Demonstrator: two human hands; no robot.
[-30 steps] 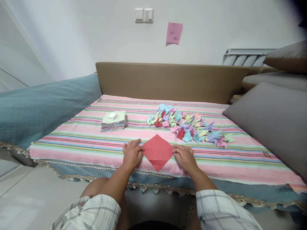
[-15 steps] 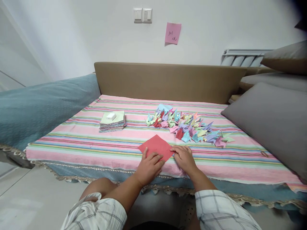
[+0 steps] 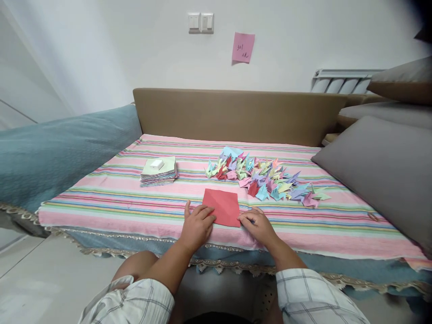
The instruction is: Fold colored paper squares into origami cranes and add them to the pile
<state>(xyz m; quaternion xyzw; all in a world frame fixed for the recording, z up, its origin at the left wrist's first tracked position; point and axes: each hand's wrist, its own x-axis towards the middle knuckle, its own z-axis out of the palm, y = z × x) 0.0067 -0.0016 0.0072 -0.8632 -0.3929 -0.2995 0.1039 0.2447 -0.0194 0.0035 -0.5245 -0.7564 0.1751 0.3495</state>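
A square sheet of red paper lies flat on the striped cloth in front of me, one edge roughly facing me. Faint crease lines seem to cross it. My left hand rests palm down at its left edge, fingertips on the paper and fingers spread. At the lower right corner, my right hand pinches the paper between thumb and fingers. Beyond the sheet, to the right, lies a pile of folded paper cranes in many colours.
A stack of square paper stands at the left with a small white box on top. Grey cushions fill the right side. The striped cloth covers the seat, backed by a brown backrest.
The red paper has turned from a diamond position to a square one. My left hand has moved left to its edge, while the right hand stays at a corner.
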